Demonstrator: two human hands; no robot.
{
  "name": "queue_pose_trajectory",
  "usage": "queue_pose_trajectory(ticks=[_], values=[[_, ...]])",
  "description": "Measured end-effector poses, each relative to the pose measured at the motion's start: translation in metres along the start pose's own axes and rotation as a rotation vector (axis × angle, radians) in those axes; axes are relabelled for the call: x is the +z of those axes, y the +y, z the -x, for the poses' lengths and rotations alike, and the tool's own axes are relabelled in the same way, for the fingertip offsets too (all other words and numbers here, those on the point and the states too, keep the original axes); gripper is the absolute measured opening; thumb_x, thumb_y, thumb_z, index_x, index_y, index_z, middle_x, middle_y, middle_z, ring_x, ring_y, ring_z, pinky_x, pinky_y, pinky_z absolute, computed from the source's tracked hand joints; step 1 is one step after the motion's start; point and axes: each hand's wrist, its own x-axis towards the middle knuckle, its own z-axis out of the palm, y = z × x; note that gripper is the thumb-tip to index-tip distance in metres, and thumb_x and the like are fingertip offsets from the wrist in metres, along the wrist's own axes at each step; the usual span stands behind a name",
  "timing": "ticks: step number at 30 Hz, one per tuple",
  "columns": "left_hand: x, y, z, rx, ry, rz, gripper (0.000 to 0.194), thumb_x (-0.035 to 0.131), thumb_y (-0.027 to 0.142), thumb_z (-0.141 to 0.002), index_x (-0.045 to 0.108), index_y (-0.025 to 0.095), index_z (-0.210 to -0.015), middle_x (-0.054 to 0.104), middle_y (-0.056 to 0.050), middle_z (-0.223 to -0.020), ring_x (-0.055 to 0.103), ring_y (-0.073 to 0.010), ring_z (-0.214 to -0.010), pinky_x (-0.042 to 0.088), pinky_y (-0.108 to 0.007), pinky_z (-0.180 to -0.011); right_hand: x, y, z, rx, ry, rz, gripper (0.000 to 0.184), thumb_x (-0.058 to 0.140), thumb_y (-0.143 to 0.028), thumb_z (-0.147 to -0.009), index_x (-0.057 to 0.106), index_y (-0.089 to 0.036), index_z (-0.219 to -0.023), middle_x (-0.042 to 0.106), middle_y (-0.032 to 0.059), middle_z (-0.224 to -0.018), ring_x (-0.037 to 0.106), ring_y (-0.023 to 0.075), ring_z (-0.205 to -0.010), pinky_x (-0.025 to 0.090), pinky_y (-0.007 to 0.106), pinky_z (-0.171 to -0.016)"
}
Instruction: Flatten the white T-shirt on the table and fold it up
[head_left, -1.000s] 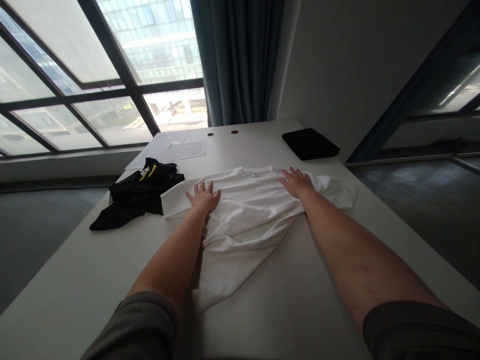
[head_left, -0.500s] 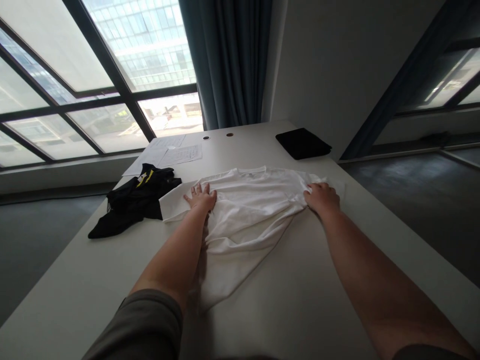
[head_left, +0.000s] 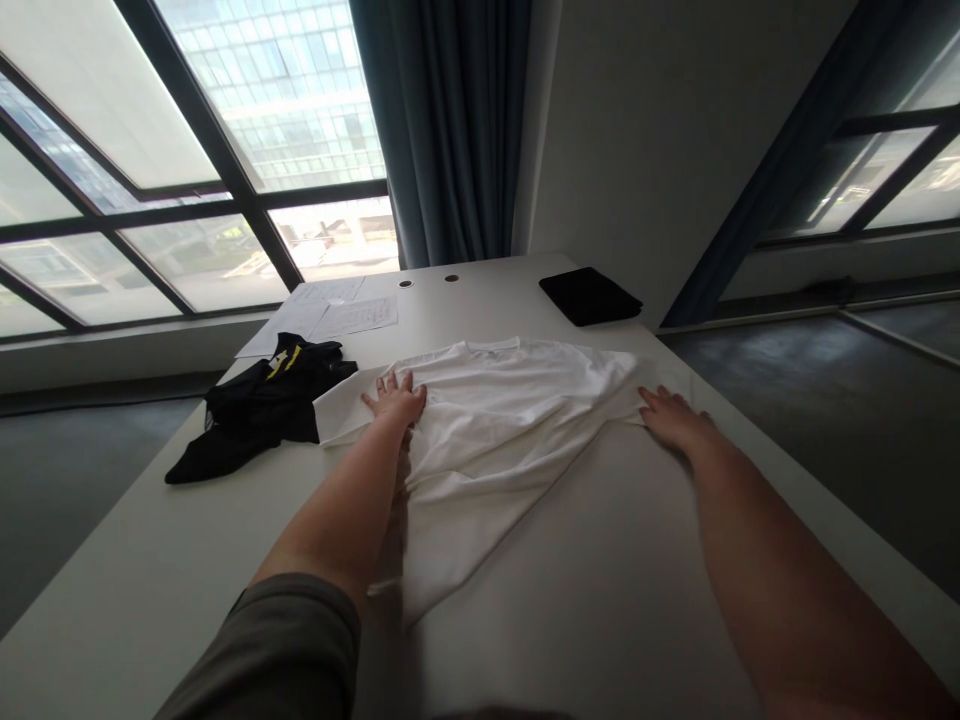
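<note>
A white T-shirt (head_left: 499,430) lies spread on the pale table (head_left: 555,590), its collar pointing away from me and its lower part trailing toward me in a loose point. My left hand (head_left: 395,398) presses flat on the shirt near its left sleeve, fingers apart, holding nothing. My right hand (head_left: 673,420) rests palm down at the shirt's right edge, its fingers barely reaching the fabric. The shirt's right sleeve is hard to make out against the bright table.
A crumpled black garment with yellow marks (head_left: 259,410) lies left of the shirt. Sheets of paper (head_left: 337,317) and a folded black item (head_left: 590,296) sit toward the far end. Two small round holes (head_left: 428,281) mark the tabletop. Table edges drop away left and right.
My right hand has slid rightward and toward me, from the shirt's right side to its edge. My left hand stays in place. The view has shifted slightly.
</note>
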Motion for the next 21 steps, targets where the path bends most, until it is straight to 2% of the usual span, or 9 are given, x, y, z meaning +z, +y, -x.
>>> queue_pose_trajectory(ticks=[3, 5, 9, 11, 13, 16, 19, 21], values=[[0.000, -0.002, -0.002, 0.001, 0.003, -0.003, 0.078, 0.020, 0.071, -0.095, 0.023, 0.038, -0.166, 0.009, -0.004, -0.176, 0.006, -0.0383, -0.161, 0.013, -0.076, -0.118, -0.009, 0.019, -0.008, 0.088, -0.017, -0.033, 0.068, 0.039, -0.031, -0.093, 0.041, -0.028, -0.161, 0.027, 0.0102, -0.171, 0.031, 0.0409, -0.153, 0.026, 0.075, -0.117], [0.000, -0.002, -0.003, -0.008, 0.010, -0.001, 0.078, 0.019, 0.071, -0.095, 0.023, 0.039, -0.166, 0.009, -0.004, -0.176, 0.006, -0.0389, -0.161, 0.013, -0.077, -0.117, -0.013, 0.023, -0.009, 0.147, 0.001, -0.035, 0.070, 0.042, -0.028, -0.090, 0.043, -0.025, -0.160, 0.030, 0.0117, -0.170, 0.033, 0.0410, -0.152, 0.024, 0.073, -0.118], [-0.004, 0.002, -0.002, -0.032, -0.010, 0.003, 0.077, 0.019, 0.070, -0.096, 0.022, 0.038, -0.166, 0.008, -0.005, -0.176, 0.005, -0.0389, -0.161, 0.013, -0.077, -0.117, -0.012, 0.005, -0.002, 0.206, 0.084, 0.048, 0.062, 0.041, -0.028, -0.092, 0.051, -0.016, -0.152, 0.041, 0.0196, -0.163, 0.035, 0.0404, -0.150, 0.021, 0.069, -0.121], [-0.007, 0.005, -0.001, -0.044, -0.020, 0.002, 0.077, 0.018, 0.069, -0.096, 0.021, 0.037, -0.167, 0.007, -0.005, -0.176, 0.005, -0.0390, -0.161, 0.011, -0.078, -0.117, -0.008, -0.013, 0.006, 0.161, 0.154, 0.098, 0.059, 0.037, -0.030, -0.096, 0.053, -0.012, -0.150, 0.038, 0.0233, -0.163, 0.031, 0.0406, -0.152, 0.020, 0.066, -0.122], [-0.009, 0.007, -0.001, -0.054, -0.022, 0.000, 0.077, 0.019, 0.068, -0.096, 0.021, 0.037, -0.167, 0.008, -0.005, -0.176, 0.005, -0.0399, -0.160, 0.010, -0.079, -0.117, -0.002, -0.034, 0.014, 0.034, 0.188, 0.104, 0.061, 0.032, -0.035, -0.100, 0.048, -0.013, -0.154, 0.034, 0.0229, -0.166, 0.031, 0.0395, -0.152, 0.023, 0.062, -0.122], [-0.010, 0.009, -0.002, -0.058, -0.018, -0.009, 0.077, 0.020, 0.068, -0.096, 0.021, 0.037, -0.167, 0.008, -0.005, -0.176, 0.004, -0.0410, -0.160, 0.011, -0.080, -0.116, 0.006, -0.060, 0.020, -0.111, 0.112, 0.073, 0.065, 0.025, -0.050, -0.104, 0.037, -0.023, -0.162, 0.029, 0.0166, -0.170, 0.031, 0.0378, -0.153, 0.027, 0.061, -0.122], [-0.011, 0.008, -0.008, -0.053, -0.056, -0.023, 0.079, 0.021, 0.070, -0.095, 0.019, 0.036, -0.167, 0.005, -0.005, -0.176, 0.002, -0.0409, -0.160, 0.013, -0.079, -0.116, 0.008, -0.069, 0.015, -0.075, 0.033, 0.068, 0.070, 0.019, -0.061, -0.103, 0.031, -0.031, -0.164, 0.020, 0.0109, -0.174, 0.022, 0.0395, -0.156, 0.022, 0.069, -0.121], [-0.013, 0.005, -0.014, -0.043, -0.104, -0.030, 0.081, 0.023, 0.072, -0.095, 0.017, 0.036, -0.167, 0.003, -0.005, -0.176, 0.000, -0.0411, -0.160, 0.015, -0.079, -0.116, 0.007, -0.064, 0.006, -0.059, 0.005, 0.066, 0.068, 0.017, -0.060, -0.103, 0.027, -0.035, -0.165, 0.015, 0.0075, -0.175, 0.019, 0.0386, -0.158, 0.020, 0.071, -0.120]])
